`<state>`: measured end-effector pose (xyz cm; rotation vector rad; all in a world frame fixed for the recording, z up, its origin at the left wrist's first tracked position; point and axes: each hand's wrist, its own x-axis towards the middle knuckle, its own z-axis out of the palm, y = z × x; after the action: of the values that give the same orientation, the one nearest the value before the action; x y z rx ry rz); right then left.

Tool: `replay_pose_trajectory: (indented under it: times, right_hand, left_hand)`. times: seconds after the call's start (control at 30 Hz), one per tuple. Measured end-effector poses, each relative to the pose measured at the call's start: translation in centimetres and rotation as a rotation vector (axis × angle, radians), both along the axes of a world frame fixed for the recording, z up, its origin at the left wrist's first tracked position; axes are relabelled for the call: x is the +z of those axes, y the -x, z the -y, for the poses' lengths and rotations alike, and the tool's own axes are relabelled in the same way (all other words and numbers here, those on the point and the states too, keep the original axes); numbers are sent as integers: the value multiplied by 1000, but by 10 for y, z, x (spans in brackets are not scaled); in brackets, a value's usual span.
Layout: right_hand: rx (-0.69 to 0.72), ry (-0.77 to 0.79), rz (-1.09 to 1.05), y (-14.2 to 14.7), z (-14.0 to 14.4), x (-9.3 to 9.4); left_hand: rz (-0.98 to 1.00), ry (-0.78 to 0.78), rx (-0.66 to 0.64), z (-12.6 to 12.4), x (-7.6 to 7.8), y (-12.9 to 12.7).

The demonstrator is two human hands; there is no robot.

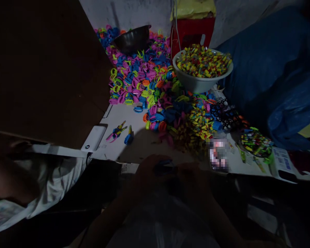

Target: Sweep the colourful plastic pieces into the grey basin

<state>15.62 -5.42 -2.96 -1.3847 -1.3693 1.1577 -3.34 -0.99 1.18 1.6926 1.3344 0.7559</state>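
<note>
Deep shadow covers both hands at the table's near edge. My left hand is closed around a dark blue piece that looks like a toy watch. At its right side is my right hand, fingers drawn together; whatever they pinch is too dark to make out. On the white tabletop, to the left, lie two more toy watches, one blue and pink and one blue, with yellow pieces sticking out of them. Beyond the hands spreads a big heap of pink, blue, green and orange toy watches.
A white basin brims with small yellow wrapped pieces; more are heaped below it. A metal bowl rests on the watches. A power bank lies left, a small filled dish right. Another person's arm shows at far left.
</note>
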Motion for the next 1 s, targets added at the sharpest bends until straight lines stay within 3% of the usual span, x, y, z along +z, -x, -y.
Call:
replay_pose_trajectory:
  times: [0.37,0.47,0.6,0.77,0.9,1.0]
  right_hand:
    - [44,-162,135,3,-2,6]
    - [104,-270,345,3,-6,9]
    - [186,-435,719,1,-7,5]
    - [343,-325,1004,4,-3,-4]
    - [359,-242,918,-1,-8,-12]
    - [157,-237,756,-41,-24,-29]
  left_hand:
    - [-108,-48,-141,-3,3,6]
    - [-145,-2,-127,-3,1,4]
    - [-149,172,-89,-3,-9,2]
    - [-126,376,-149,-4,-32,-1]
    - [-162,397,-142,-5,-46,-3]
    - [-213,321,-51,-13,-52,7]
